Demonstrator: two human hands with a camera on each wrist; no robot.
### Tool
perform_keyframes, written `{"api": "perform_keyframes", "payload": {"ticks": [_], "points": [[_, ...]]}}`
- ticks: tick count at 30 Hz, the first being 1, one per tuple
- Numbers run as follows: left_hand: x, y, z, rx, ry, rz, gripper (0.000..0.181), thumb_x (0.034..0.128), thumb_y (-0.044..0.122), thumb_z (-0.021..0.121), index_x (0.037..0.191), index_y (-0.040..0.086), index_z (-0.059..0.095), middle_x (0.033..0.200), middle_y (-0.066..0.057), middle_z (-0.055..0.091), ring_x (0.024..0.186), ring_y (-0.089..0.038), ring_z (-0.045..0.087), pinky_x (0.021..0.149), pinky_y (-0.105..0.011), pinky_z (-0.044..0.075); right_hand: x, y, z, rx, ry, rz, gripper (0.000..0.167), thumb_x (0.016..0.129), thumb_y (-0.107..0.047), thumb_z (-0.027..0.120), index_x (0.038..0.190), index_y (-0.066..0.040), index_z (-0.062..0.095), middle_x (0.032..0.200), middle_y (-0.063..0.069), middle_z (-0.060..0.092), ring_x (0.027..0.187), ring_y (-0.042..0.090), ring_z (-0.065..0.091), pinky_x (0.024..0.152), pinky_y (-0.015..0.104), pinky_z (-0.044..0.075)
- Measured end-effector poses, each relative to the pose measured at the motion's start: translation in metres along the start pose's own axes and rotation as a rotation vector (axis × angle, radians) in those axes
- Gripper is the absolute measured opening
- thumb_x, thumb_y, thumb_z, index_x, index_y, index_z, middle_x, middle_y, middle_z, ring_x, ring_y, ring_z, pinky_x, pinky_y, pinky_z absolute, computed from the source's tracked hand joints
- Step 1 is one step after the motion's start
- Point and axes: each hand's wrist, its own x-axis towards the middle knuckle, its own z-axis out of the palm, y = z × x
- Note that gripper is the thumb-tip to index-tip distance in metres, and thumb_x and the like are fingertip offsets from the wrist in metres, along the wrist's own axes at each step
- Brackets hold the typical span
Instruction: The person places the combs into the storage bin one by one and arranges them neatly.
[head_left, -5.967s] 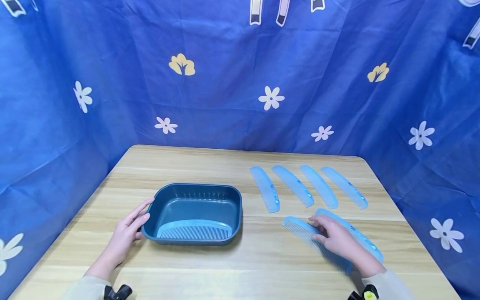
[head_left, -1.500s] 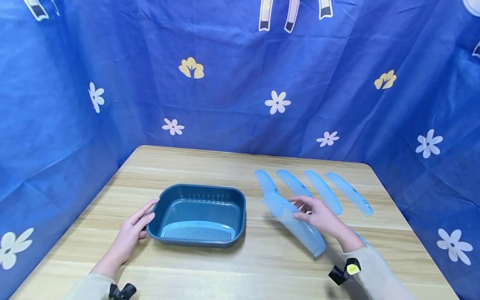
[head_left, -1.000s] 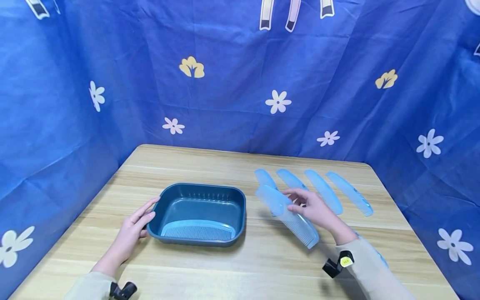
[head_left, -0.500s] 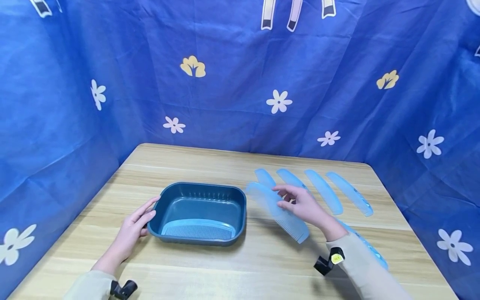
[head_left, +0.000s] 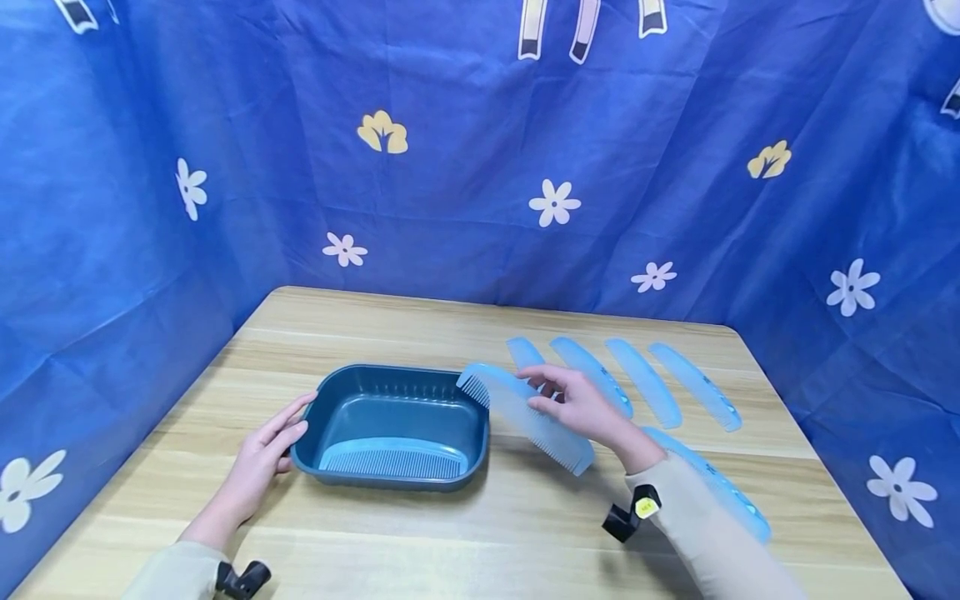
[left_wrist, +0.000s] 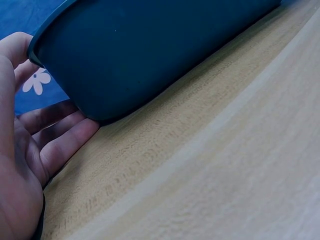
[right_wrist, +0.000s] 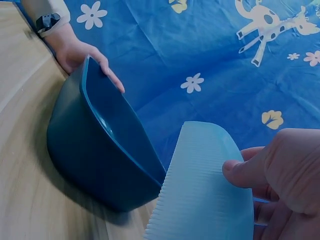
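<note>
While the right hand [head_left: 577, 407] held a pale blue comb [head_left: 501, 400] aslant, one end overlapping the right rim of the dark blue basin [head_left: 412, 417] in the head view, the step in hand looked like bringing that comb over the edge. To do it well, the other end, which hung out over the desk [head_left: 450, 550], probably needed lifting so that the teeth did not snag on the rim. A turn of the wrist seemed wise too: the second comb [head_left: 393, 454] lay inside along the near wall, and lining up with it would likely have saved room.

The right hand pinched its comb at the spine, thumb on the near face, fingers behind; whether that comb touched the rim could not be told. The left hand [head_left: 258, 454] gripped the basin's left end, lower fingers against the outside near the base, a hold worth keeping firm. Four combs [head_left: 643, 383] lay in a row at the back right, another comb [head_left: 716, 475] nearer the person.
</note>
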Motion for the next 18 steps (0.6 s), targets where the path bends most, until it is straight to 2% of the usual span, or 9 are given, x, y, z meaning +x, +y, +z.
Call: {"api": "perform_keyframes", "payload": {"ticks": [9,14,18], "points": [[0.001,0.002,0.002,-0.010,0.006,0.029,0.046,0.0995,0.026,0.045,0.144,0.018,0.037,0.127,0.009,0.046,0.100,0.002,0.054,0.064,-0.028,0.054,0.011,0.000,0.007,0.044,-0.008,-0.018,0.034,0.088,-0.007,0.064,0.122,-0.011,0.060,0.102,0.008,0.060,0.076,0.016,0.058,0.058,0.028,0.049],[0.000,0.003,0.002,-0.026,0.002,0.034,0.046,0.0995,0.024,0.045,0.144,0.017,0.036,0.120,0.018,0.050,0.095,0.001,0.057,0.062,-0.027,0.053,0.017,-0.002,0.012,0.045,-0.019,-0.020,0.034,0.088,-0.008,0.064,0.122,-0.012,0.060,0.103,0.006,0.060,0.077,0.015,0.058,0.058,0.028,0.049],[0.000,0.004,0.002,-0.044,-0.001,0.032,0.046,0.0995,0.023,0.045,0.144,0.016,0.036,0.118,0.020,0.052,0.091,-0.002,0.059,0.061,-0.027,0.053,0.021,-0.002,0.016,0.052,-0.025,-0.018,0.034,0.088,-0.007,0.063,0.122,-0.011,0.060,0.104,0.006,0.060,0.078,0.015,0.057,0.060,0.029,0.049]]}}
